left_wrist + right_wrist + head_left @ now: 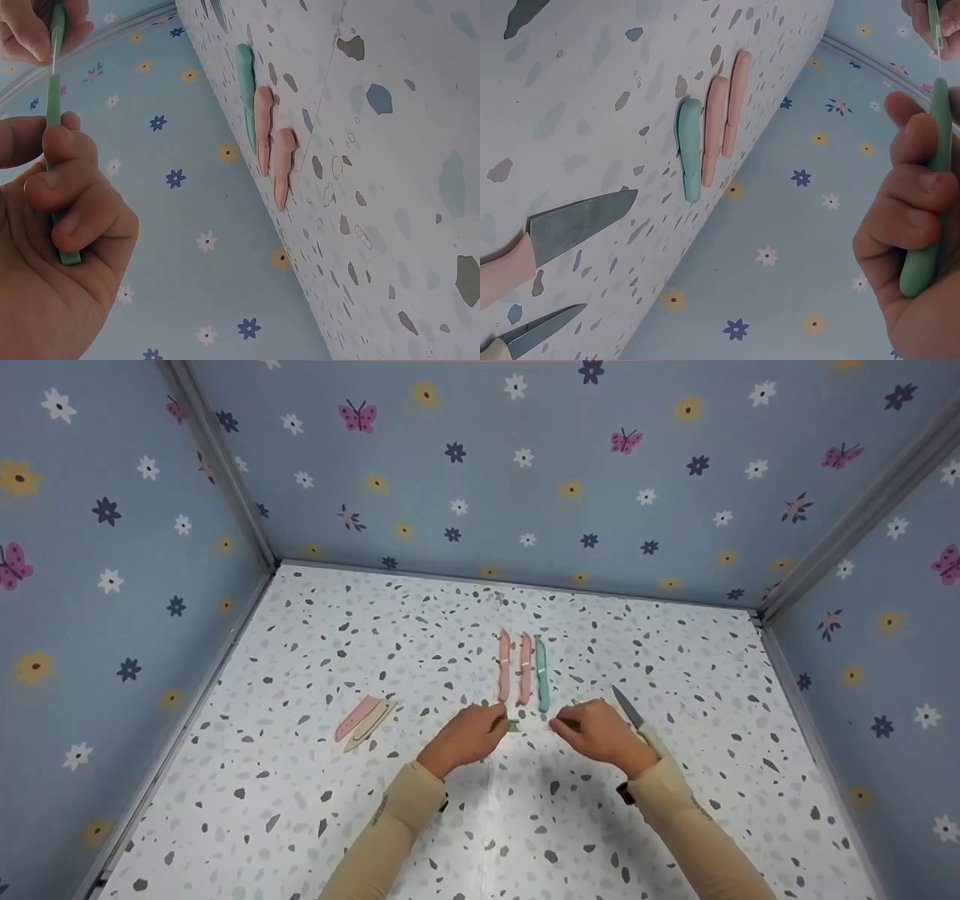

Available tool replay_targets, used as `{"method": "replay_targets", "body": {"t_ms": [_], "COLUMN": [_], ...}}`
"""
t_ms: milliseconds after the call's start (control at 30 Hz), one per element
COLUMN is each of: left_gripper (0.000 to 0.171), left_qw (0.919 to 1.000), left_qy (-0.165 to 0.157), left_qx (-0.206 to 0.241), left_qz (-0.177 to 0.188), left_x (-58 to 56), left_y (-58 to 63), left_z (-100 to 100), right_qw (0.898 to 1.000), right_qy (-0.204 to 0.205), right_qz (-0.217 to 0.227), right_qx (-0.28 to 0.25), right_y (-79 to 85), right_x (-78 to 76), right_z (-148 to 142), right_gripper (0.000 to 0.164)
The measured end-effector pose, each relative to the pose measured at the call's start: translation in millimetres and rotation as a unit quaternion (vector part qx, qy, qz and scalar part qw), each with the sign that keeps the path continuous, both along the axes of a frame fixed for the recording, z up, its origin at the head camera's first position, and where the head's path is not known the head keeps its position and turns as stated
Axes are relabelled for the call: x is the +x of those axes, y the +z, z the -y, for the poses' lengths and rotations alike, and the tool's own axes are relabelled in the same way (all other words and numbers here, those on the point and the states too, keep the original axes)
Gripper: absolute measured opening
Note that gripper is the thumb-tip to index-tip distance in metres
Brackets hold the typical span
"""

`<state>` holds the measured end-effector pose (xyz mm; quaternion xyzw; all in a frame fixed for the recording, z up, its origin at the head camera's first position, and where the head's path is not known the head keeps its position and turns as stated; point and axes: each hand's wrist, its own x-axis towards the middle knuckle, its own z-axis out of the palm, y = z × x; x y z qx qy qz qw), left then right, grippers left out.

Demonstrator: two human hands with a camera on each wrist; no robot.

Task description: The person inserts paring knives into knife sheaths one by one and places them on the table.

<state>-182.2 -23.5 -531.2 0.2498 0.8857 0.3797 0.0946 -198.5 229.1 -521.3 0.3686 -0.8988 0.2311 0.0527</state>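
My left hand [466,737] grips a green knife sheath [53,101], its fingers curled round it and its square end poking out below them. The right hand [600,731] holds the rounded green handle [921,270] of a knife. A thin strip of bright blade shows between handle and sheath in both wrist views, the two in line with each other. In the head view the hands mostly hide this knife; a bit of green [514,726] shows beside the left fingers.
Beyond the hands lie two pink sheathed knives [504,666] and a teal one [542,675], side by side. A pink sheath [357,718] and a cream sheath [370,726] lie leftward. Bare-bladed pink-handled [577,226] and cream-handled [547,331] knives lie near the right wrist. Patterned walls surround the table.
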Motion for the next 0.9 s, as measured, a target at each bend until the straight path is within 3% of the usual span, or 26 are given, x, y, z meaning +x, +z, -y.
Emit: {"method": "replay_targets", "body": {"t_ms": [200, 567, 900], "left_gripper": [0.027, 0.028, 0.027], "left_qw": [0.9999, 0.9999, 1.0000], "left_qy": [-0.005, 0.003, 0.006], "left_qx": [0.004, 0.006, 0.002], "left_qz": [-0.012, 0.009, 0.000], "left_x": [0.4, 0.4, 1.4], "left_y": [0.6, -0.9, -2.9], "left_z": [-2, 0, -2], "right_qw": [1.000, 1.000, 1.000], "right_qy": [0.003, 0.001, 0.004], "right_qz": [-0.001, 0.007, 0.006], "right_qx": [-0.008, -0.008, -0.004], "right_y": [1.2, -2.3, -5.1], "right_x": [0.7, 2.0, 2.6], "right_z": [1, 8, 12], "right_gripper": [0.029, 0.036, 0.039]}}
